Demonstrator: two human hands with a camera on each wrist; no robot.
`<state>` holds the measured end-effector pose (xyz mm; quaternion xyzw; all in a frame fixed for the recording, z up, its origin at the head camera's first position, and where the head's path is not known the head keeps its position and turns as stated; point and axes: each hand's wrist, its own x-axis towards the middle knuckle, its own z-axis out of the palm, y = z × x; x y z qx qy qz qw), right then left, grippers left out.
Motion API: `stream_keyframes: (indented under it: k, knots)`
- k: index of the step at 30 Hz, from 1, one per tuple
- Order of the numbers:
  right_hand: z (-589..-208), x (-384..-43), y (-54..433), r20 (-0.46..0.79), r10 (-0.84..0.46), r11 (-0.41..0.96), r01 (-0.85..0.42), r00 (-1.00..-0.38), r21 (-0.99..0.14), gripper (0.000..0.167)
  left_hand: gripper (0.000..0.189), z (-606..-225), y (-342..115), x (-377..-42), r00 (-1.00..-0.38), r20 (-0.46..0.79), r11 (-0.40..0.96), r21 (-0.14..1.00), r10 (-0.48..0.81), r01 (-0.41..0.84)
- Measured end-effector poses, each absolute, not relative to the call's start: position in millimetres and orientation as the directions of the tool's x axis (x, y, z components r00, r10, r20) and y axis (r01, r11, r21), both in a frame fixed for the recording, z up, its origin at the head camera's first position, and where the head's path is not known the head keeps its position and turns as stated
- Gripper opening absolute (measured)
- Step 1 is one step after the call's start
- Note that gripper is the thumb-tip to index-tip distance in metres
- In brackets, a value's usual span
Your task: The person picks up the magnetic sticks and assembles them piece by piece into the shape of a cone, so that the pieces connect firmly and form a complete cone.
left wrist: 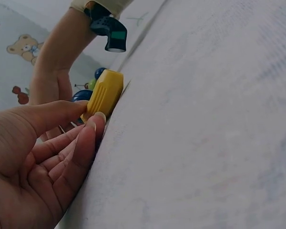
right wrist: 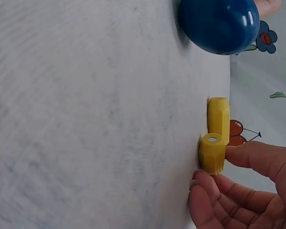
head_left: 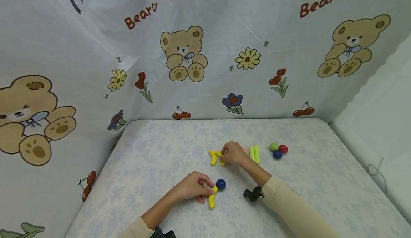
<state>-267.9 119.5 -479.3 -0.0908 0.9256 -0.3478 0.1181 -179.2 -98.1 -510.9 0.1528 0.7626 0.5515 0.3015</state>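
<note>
My left hand pinches a yellow toy banana between thumb and fingertips at the near middle of the table. In the left wrist view that banana shows its ridged side. A dark blue ball lies right by its upper end. Farther back, my right hand pinches a second toy banana, which lies beside a third banana. The right wrist view shows thumb and fingers on either side of the held banana; the third banana is just behind it.
To the right of my right hand lie two light green sticks and a pink thing, partly hidden by the hand. Farther right, a green ball, a red ball and a blue ball sit clustered. A bear-print curtain hangs behind the table.
</note>
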Motion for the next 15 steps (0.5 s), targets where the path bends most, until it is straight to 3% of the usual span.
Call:
stream_keyframes:
  k: [15]
  knots:
    - [-479,-261,130,-0.13,-0.275,0.768,-0.136,-0.952,-0.625,0.013,0.012,-514,-93,-174,-0.821,-0.214,0.367,0.93,0.529,-0.006]
